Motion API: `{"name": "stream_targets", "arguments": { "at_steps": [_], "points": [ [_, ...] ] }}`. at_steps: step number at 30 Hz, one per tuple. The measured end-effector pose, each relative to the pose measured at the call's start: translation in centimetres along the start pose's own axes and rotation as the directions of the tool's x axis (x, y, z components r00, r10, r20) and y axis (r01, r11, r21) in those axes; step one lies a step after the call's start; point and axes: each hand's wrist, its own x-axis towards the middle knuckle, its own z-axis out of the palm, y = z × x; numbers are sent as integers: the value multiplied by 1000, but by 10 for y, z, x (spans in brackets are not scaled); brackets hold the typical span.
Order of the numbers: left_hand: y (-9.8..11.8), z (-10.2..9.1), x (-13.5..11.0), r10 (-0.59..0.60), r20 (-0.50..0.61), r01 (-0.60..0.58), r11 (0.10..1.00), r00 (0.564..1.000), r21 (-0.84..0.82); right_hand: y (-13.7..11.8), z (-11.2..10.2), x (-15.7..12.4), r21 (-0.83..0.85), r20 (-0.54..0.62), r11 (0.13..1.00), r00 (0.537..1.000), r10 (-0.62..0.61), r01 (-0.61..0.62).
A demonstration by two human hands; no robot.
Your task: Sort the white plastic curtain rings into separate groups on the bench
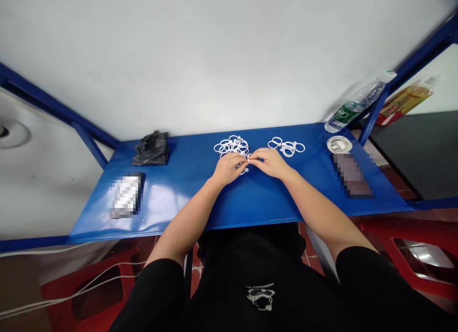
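My left hand [229, 169] and my right hand [270, 161] meet over the blue table [257, 198], fingertips almost touching. Both are closed in a pinch on a small white ring [245, 171], whose lower loop shows beneath the left fingers. Just beyond the left hand lies a pile of thin white rings [229, 145], each with a small knob or tab; the hand covers its near edge. Past the right hand is a smaller group of similar rings [288, 148], lying loosely together.
A crumpled black plastic bag [152, 148] and a pixelated flat object [127, 194] lie on the left. At the right are a coiled white cable [339, 144], another pixelated flat object [352, 175] and a leaning water bottle [358, 103]. A white wall [229, 60] borders the back edge.
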Motion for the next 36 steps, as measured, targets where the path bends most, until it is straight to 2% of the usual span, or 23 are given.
{"name": "stream_targets", "arguments": {
  "at_steps": [8,17,22,26,30,34,36],
  "points": [
    [1,-1,0,42,31,-44,997,999,68,4,2,1,-11,29,999,998,-48,49],
    [2,2,1,42,9,-43,997,999,60,4,7,2,25,15,999,1000,-25,24],
    [0,-1,2,-20,30,20,1000,999,22,12,-2,3,-148,-80,989,997,-1,-11],
    [-2,-8,2,2,112,-5,1000,994,29,33,-18,2,-313,-197,942,978,62,-122],
    [0,-15,1,-2,244,-22,995,970,96,49,-26,-1,-415,-246,873,955,164,-257],
    [4,-15,-1,-83,328,26,984,941,175,51,-27,0,-465,-315,768,893,322,-441],
    [5,-13,-2,-86,337,25,983,938,181,48,-27,1,-449,-346,751,869,355,-485]
  ]
}}
